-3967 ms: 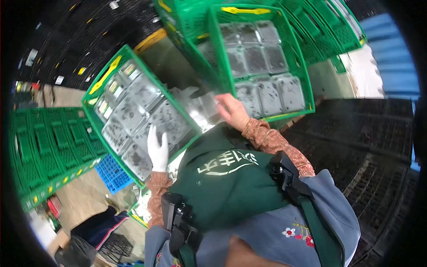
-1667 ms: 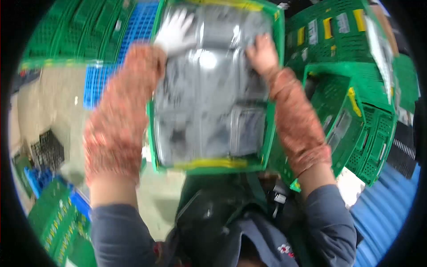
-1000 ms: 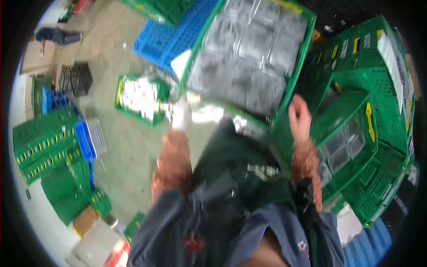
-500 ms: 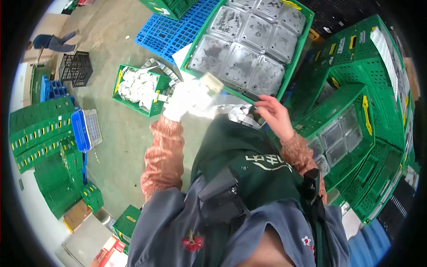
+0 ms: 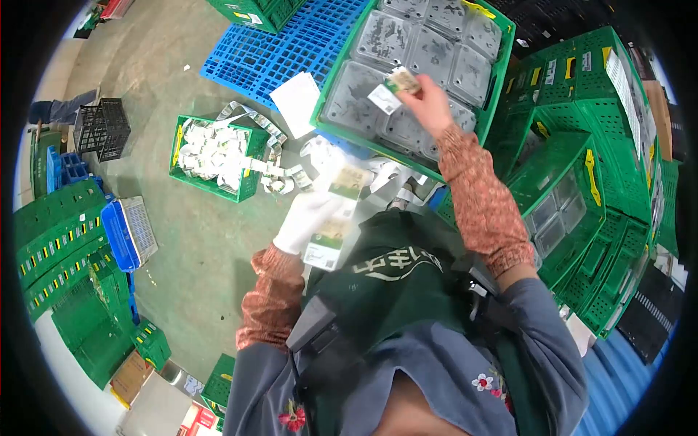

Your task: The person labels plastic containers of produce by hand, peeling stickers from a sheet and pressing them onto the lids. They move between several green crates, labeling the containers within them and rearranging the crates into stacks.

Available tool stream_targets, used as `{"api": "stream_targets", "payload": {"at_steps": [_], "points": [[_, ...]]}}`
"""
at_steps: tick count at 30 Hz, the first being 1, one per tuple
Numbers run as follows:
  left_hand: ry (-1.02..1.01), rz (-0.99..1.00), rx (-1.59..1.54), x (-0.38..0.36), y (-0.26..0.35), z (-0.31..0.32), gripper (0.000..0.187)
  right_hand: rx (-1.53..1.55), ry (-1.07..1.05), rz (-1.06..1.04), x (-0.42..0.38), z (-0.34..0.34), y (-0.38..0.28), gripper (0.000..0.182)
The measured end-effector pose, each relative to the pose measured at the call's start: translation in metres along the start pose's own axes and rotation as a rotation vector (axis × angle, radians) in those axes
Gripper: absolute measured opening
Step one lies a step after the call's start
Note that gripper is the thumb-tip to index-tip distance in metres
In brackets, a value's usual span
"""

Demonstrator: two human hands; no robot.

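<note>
My left hand (image 5: pixel 297 221), in a white glove, is closed on a strip of printed labels (image 5: pixel 327 245); part of the strip stands up past the fingers, blurred. In the bare fingers of my right hand (image 5: pixel 429 105) is one label (image 5: pixel 385 99), white with a green and tan picture. That hand is over a green crate (image 5: pixel 378 150) packed with lidded clear plastic boxes (image 5: pixel 355 91), dark contents showing through. More label strip (image 5: pixel 273 168) trails between my left hand and a small green crate (image 5: pixel 247 190) heaped with labels (image 5: pixel 214 152).
Stacked green crates (image 5: pixel 582 94) rise on the right, one holding more clear boxes (image 5: pixel 556 218). A blue pallet (image 5: pixel 247 58) and a white sheet (image 5: pixel 297 104) lie on the floor ahead. At left are a black crate (image 5: pixel 102 131), a blue basket (image 5: pixel 123 232) and more green crates (image 5: pixel 58 225).
My right hand has moved up from the crate's near edge to over the boxes, now with a label in its fingers. My left hand has come down closer to my body with the strip.
</note>
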State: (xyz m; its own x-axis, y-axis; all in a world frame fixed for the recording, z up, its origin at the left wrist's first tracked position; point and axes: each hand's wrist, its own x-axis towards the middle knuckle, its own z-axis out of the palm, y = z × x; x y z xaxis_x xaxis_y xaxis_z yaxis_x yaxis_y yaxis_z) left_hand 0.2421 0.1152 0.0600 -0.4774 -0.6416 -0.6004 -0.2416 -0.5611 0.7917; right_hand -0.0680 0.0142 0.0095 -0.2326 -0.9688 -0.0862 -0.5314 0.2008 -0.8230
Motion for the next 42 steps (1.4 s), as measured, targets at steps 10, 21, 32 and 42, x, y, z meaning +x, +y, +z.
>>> {"api": "stream_targets", "payload": {"at_steps": [10,21,32,42], "points": [[-0.003,0.082,0.125,0.011,-0.012,-0.049,0.025,-0.696,0.189,-0.314,-0.003,0.075,-0.033,0.068],[0.173,0.211,0.121,0.057,0.015,-0.020,0.014,0.070,-0.141,-0.120,-0.117,0.042,-0.097,0.014],[-0.038,0.100,0.519,0.059,0.043,0.015,0.021,-0.373,-0.032,-0.099,-0.006,-0.036,0.055,0.036],[0.043,0.161,0.287,0.064,0.019,0.040,0.014,0.395,-0.484,0.221,-0.073,-0.048,-0.004,0.041]]}}
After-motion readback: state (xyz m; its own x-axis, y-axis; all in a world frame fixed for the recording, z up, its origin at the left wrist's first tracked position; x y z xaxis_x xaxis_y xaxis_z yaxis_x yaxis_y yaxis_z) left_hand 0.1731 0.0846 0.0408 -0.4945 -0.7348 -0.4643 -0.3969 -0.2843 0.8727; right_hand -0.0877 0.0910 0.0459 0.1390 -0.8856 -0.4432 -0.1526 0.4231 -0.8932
